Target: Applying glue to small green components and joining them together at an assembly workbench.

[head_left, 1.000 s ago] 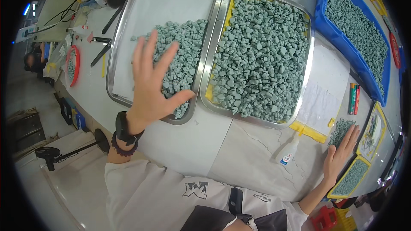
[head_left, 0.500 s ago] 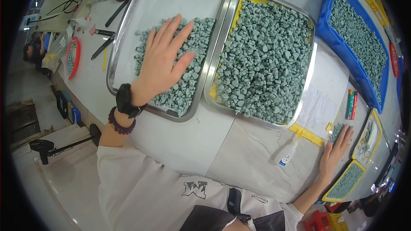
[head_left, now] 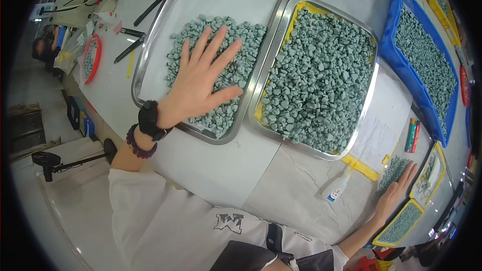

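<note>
My left hand, palm down with fingers spread, rests on a layer of small grey-green pebble-like pieces in a metal tray lined with white paper. It grips nothing; a black watch and a dark bead bracelet circle the wrist. Beside it, a second metal tray with a yellow lining is heaped with the same pieces. At the right, my right hand lies stretched out on the table, next to a small patch of finer green pieces.
A blue bin of green pieces stands far right. Near my right hand lie a white glue bottle, green and red tubes and a small yellow-rimmed tray. A red round tray and black tweezers are at left.
My left hand's fingers have spread wider, and the pieces near its fingertips reach a little farther up the tray. My right hand has shifted slightly nearer, uncovering more of the small patch.
</note>
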A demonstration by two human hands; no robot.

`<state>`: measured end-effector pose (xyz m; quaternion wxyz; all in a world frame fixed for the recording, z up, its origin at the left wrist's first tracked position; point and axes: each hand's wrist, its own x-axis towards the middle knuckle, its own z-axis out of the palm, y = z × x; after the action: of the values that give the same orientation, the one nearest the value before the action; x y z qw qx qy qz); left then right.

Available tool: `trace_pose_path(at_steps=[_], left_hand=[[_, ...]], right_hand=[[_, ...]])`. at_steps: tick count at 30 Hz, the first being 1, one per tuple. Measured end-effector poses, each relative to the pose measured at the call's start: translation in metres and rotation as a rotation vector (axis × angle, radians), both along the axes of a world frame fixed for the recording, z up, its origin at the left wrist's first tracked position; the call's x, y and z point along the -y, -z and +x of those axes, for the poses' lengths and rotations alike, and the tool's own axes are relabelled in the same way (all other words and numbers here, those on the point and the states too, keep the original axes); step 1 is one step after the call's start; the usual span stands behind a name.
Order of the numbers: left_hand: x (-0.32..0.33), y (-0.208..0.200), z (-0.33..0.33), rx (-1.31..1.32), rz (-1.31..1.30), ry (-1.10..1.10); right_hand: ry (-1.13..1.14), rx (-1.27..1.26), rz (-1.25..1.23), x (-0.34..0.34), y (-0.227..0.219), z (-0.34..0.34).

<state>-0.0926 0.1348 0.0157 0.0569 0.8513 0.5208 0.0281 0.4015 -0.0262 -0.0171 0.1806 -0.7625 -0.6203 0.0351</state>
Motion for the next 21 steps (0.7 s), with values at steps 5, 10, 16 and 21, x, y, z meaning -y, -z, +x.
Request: trace_pose_path(at_steps=[5, 10, 16, 21], left_hand=[[-0.05, 0.01, -0.007, 0.065, 0.071, 0.023], [-0.081, 0.012, -0.011, 0.035, 0.159, 0.035], [-0.022, -0.016, 0.011, 0.102, 0.139, 0.046], [0.004, 0.001, 0.004, 0.004, -0.033, 0.147]], right_hand=[[0.023, -0.008, 0.035, 0.006, -0.006, 0.0], [0.038, 0.01, 0.029, 0.01, -0.008, 0.0], [0.084, 0.043, 0.02, 0.014, -0.013, 0.002], [0.051, 0.034, 0.093, 0.012, -0.008, 0.015]])
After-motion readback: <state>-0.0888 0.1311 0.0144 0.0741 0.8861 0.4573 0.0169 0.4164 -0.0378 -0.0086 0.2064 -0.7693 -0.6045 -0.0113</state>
